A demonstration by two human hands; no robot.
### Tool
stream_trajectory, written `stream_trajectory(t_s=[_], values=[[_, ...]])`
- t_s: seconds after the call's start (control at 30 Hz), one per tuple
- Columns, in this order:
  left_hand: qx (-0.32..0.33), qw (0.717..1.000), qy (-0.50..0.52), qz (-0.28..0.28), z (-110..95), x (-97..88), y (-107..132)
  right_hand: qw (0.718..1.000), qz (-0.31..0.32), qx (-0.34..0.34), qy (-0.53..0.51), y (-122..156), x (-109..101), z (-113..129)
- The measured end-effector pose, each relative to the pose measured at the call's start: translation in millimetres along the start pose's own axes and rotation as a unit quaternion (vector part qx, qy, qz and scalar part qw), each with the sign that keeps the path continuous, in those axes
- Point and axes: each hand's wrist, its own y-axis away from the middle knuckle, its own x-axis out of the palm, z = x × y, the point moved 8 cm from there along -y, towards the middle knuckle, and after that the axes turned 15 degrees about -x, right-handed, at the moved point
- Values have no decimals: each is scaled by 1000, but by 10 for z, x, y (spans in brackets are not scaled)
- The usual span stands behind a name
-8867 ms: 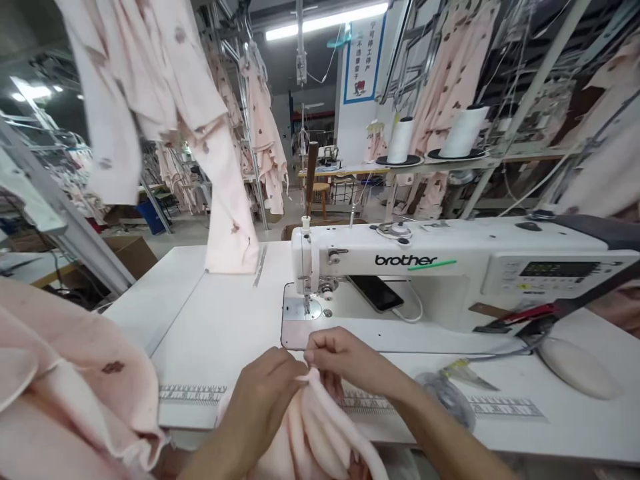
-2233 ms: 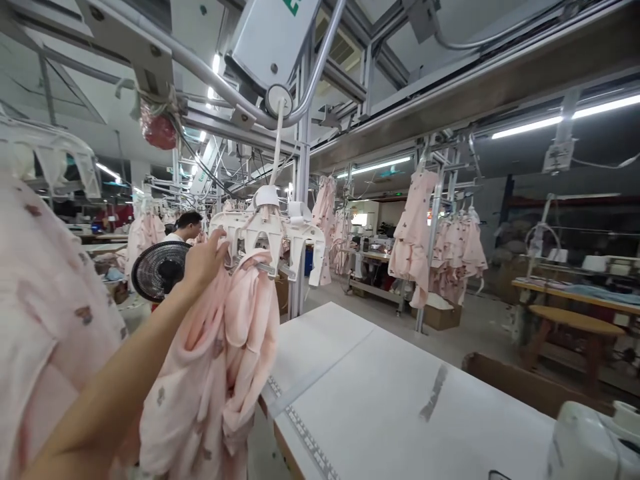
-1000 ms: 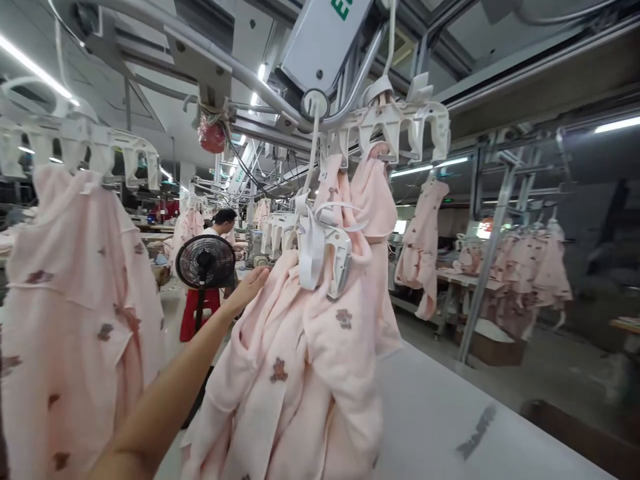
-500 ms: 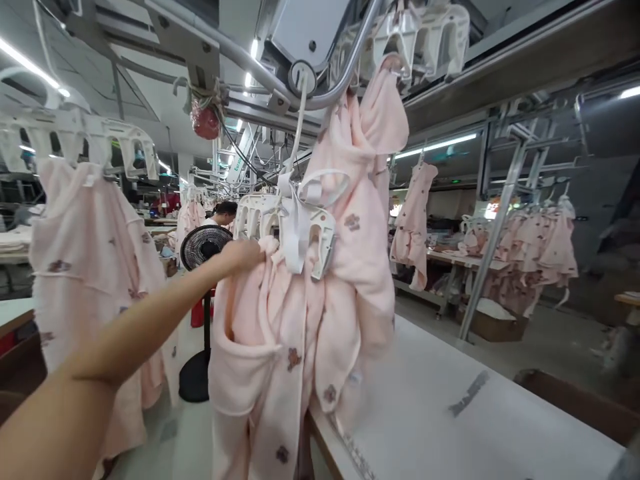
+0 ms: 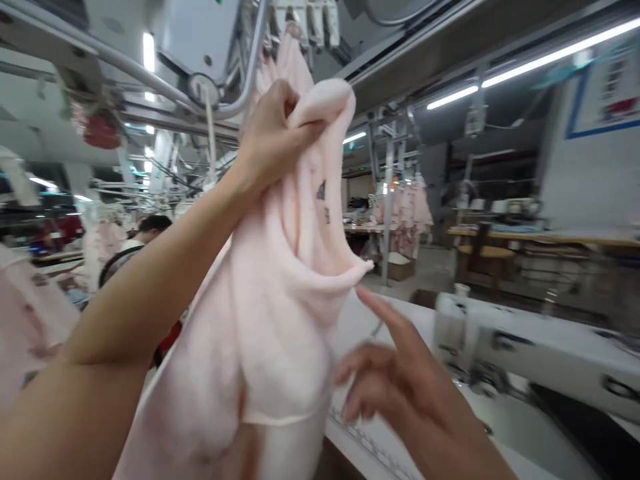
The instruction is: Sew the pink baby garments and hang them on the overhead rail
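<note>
A pale pink fleece garment (image 5: 290,320) hangs down in front of me, its edge curving open toward the right. My left hand (image 5: 277,137) is closed around its bunched upper part. Low on the right, my right hand (image 5: 400,380) has its fingers apart, the index finger reaching up close to the garment's edge; whether it touches the cloth I cannot tell. Behind my left hand, more pink cloth (image 5: 293,57) hangs from white plastic clip hangers (image 5: 315,23) on the overhead rail.
A white sewing machine (image 5: 540,350) stands on the table at the right. Metal rail tubing (image 5: 150,73) runs overhead. More pink garments (image 5: 413,210) hang farther back, and others (image 5: 30,320) at the left. A person's head (image 5: 154,227) shows behind my left arm.
My left hand has moved up and right, lifting the garment away from the hanger it was at. My right hand has come into view. The view has swung right, bringing the sewing machine in.
</note>
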Motion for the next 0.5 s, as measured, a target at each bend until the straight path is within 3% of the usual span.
stream_trajectory(t_s=[0.03, 0.1, 0.17, 0.23, 0.33, 0.37, 0.43, 0.5], values=[[33, 999, 25, 11, -186, 72, 37, 996, 22, -20, 79, -159, -96, 109], [104, 991, 71, 34, -450, 124, 156, 965, -17, -35, 261, -349, -480, 233], [129, 989, 44, 62, -480, 169, 306, 932, -57, -25, 358, -332, -825, 268], [89, 990, -63, 92, -256, 303, 511, 918, -69, 11, 392, -155, -1033, 195], [9, 960, -227, 165, 351, 711, 1105, 908, -52, 89, 406, 268, -1104, -141], [-6, 940, -261, 220, 571, 923, 1397, 913, -58, 115, 386, 426, -1091, -302], [-8, 872, -295, 390, 967, 1413, 2099, 939, -131, 160, 276, 749, -1061, -648], [12, 797, -295, 527, 1186, 1765, 2714, 949, -227, 213, 58, 1044, -942, -1016]])
